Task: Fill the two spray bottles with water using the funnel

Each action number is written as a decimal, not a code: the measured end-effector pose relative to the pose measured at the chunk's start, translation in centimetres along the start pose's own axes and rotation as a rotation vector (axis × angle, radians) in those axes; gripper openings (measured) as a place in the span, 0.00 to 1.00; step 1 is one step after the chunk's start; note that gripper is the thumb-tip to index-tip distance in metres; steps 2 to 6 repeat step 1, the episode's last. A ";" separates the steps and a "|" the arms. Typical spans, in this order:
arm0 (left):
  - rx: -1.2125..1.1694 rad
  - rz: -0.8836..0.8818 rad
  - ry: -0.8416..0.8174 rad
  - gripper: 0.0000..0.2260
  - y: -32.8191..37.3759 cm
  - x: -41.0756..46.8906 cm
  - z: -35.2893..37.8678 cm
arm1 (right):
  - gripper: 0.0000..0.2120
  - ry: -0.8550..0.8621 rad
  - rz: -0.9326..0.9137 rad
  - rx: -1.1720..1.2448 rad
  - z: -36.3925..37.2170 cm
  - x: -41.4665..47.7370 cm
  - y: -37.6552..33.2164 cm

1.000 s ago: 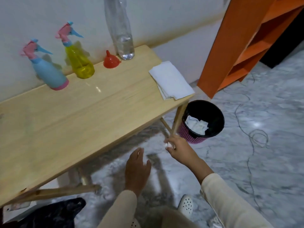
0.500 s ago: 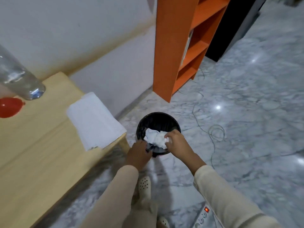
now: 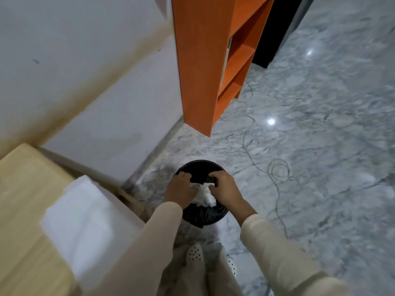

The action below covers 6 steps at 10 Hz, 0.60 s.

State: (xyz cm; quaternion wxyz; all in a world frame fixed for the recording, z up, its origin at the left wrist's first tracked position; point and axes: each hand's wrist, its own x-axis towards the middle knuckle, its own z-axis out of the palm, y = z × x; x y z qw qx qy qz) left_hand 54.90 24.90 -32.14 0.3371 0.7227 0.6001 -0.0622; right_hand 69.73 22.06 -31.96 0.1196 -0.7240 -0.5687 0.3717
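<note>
Now we are looking down into black bin (image 3: 198,162) on marble floor (image 3: 320,167): crumpled white tissue (image 3: 205,196) lying on crinkled black liner (image 3: 203,215). Left hand (image 3: 180,190) curling fingers over rim at 10 o'clock; right hand (image 3: 225,190) at 2 o'clock, curled fingers pinching liner. Spray bottles, funnel out of frame: place, axis, look we cannot tell.

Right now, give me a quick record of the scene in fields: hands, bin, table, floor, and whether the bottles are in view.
Left hand: over the round black waste bin, fingers curled, grip unclear
Right hand: over the same bin, against the crumpled white paper inside
Table: light wooden table, folded white cloth at its edge
Floor: grey marble floor, thin coiled cable
Spray bottles, funnel: not in view
</note>
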 end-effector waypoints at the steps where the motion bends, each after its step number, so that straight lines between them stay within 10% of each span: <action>1: -0.017 -0.009 -0.004 0.21 0.3 0.7 -0.4 | 0.19 -0.011 0.026 0.033 -0.4 0.5 -0.1; 6: -0.017 -0.009 -0.004 0.21 0.3 0.7 -0.4 | 0.19 -0.011 0.026 0.033 -0.4 0.5 -0.1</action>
